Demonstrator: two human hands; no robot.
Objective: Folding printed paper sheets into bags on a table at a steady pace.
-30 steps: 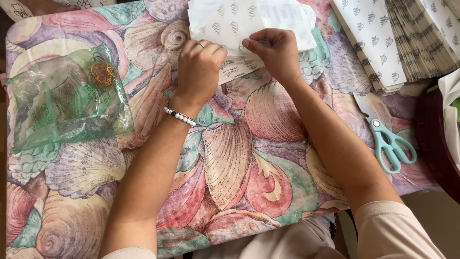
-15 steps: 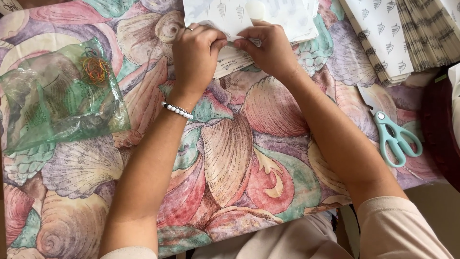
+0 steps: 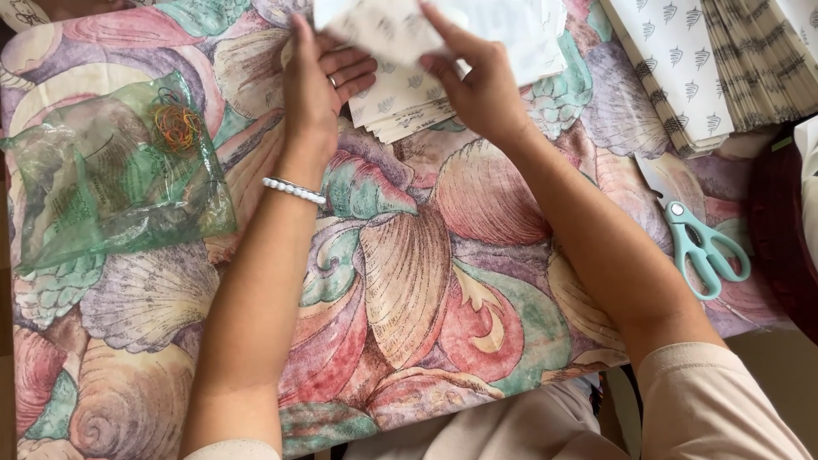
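Watching: I see both hands raised over the far edge of the table, working one white patterned sheet lifted off a pile.
Left hand: the left hand is palm toward me, fingers loosely curled along the sheet's left edge, thumb behind it; it pinches that edge lightly, I judge.
Right hand: the right hand pinches the sheet's lower right part between thumb and fingers, index stretched up along the paper.
Sheet: held just above the pile, tilted and motion-blurred; I cannot tell whether it is a flat sheet or a bag.
Why held so: a grip on each side keeps thin paper taut and clear of the pile, so only one piece comes away, by my reading.
Pile: a fanned pile of the same paper lies right under the hands, close for picking.
Arms: both forearms reach straight forward from the near edge, wrists bent slightly up; a white bead bracelet sits on the left wrist.
Stack: a bigger stack lies at the far right, well apart from the hands.
Scissors: teal scissors lie shut by the right forearm, untouched.
Bag: a green plastic bag with rubber bands lies to the left, near the left arm.
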